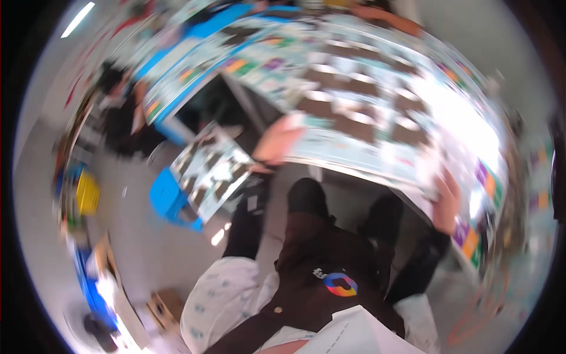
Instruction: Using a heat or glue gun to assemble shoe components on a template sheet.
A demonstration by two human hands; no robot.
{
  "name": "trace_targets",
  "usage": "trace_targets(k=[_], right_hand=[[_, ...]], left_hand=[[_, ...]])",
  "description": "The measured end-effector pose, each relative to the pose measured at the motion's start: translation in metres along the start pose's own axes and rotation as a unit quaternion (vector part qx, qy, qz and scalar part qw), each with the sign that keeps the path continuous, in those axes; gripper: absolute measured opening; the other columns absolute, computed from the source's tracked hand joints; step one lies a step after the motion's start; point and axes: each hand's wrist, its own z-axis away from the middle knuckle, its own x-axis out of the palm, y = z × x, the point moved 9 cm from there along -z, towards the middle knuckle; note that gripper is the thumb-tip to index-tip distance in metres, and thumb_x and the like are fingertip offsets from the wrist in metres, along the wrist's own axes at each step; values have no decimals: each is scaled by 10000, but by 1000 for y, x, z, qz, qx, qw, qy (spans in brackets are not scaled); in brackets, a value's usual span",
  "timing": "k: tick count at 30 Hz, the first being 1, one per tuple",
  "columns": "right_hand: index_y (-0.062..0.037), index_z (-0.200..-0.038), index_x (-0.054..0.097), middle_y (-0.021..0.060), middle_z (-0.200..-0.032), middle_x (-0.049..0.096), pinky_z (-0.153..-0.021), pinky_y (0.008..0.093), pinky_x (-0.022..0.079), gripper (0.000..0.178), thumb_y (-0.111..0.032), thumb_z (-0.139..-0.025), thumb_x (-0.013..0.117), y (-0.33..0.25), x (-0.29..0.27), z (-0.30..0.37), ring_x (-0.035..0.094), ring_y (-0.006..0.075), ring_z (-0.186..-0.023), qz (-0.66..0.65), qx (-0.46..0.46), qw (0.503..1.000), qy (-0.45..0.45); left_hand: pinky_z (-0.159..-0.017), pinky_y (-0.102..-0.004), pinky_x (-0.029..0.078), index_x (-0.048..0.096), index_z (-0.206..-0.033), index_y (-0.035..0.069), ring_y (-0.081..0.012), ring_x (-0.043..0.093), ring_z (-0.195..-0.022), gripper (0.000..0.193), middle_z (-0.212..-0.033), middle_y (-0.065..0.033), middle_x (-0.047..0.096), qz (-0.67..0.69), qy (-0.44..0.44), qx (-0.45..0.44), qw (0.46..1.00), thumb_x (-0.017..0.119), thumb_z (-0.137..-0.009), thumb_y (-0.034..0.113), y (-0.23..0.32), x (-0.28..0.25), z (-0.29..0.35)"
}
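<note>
A large pale printed sheet (354, 154) with rows of dark brown pieces stretches before me, tilted at the table's near edge. My right hand (446, 203) is closed around its right side. At the left edge of that sheet is my left hand (277, 141), its fingers smeared by motion, so its grip is unclear. A smaller sheet or panel (215, 168) with similar dark patches slants beside my left wrist. One of its corners meets the hand; whether it is held cannot be made out. A black box or tray (206, 109) stands just beyond.
A blue stool (167, 197) is below the smaller panel. Another person (127, 118) sits at the far left. Beyond the table a person's arm (389, 19) reaches in. A yellow bin (87, 193) and a cardboard box (166, 308) are on the left side.
</note>
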Motion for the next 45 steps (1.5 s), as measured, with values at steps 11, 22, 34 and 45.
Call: trace_targets(k=[11,22,34,45], right_hand=[[86,-1384,447,163,-1361,537,-1052,339,403,493,-38,-924,572,-43,-211,87,544,229,-1205,185,-4,956,229],[95,-1364,475,112,-1250,622,-986,259,427,480,79,-885,503,-29,-209,86,588,140,-1124,147,-23,963,225],[18,-1292,568,105,-1149,642,-872,286,485,417,0,-876,587,-44,-208,94,618,154,-1001,402,-32,875,268],[102,-1210,578,151,-1195,616,-915,299,447,401,-95,-867,643,-192,-87,192,582,201,-1042,267,-396,841,255]], left_hand=[[-926,-278,456,484,-1366,9,-99,557,-1053,457,-1196,-28,607,-5,-108,-63,992,624,-943,113,-105,205,-33],[-971,-281,445,439,-1388,-32,-140,565,-1135,455,-1264,-89,592,-43,-132,-58,989,568,-956,32,-102,233,-34],[-731,-338,476,597,-1135,7,-230,590,-768,406,-793,-87,612,-563,-8,227,795,762,-826,213,2,247,-16],[-782,-268,459,658,-1078,-38,-168,619,-822,260,-922,-97,657,-396,-217,119,884,664,-821,1,95,288,79]])
